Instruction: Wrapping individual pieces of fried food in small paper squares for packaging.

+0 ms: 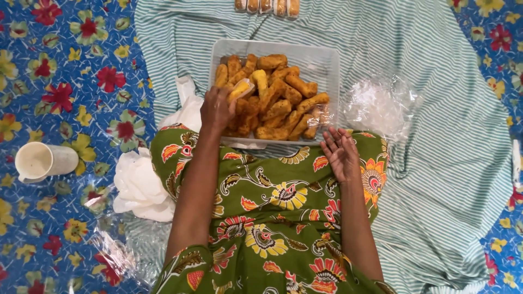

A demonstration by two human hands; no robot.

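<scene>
A clear plastic tray [329, 59] holds several golden-brown fried snack sticks [275, 103], piled loosely. My left hand [217, 109] is at the tray's near left corner, fingers closed on one yellow snack stick [240, 89] that looks wrapped in clear film. My right hand [340, 154] rests palm up on my lap just in front of the tray's near right corner, fingers apart and holding nothing. My lap is covered by a green patterned dress [272, 212].
A striped teal cloth [436, 163] lies under the tray on a blue flowered mat [65, 81]. Clear plastic film [378, 103] sits right of the tray. White bags [139, 188] and a white cup [41, 161] lie to the left. Wrapped snacks [267, 6] line the far edge.
</scene>
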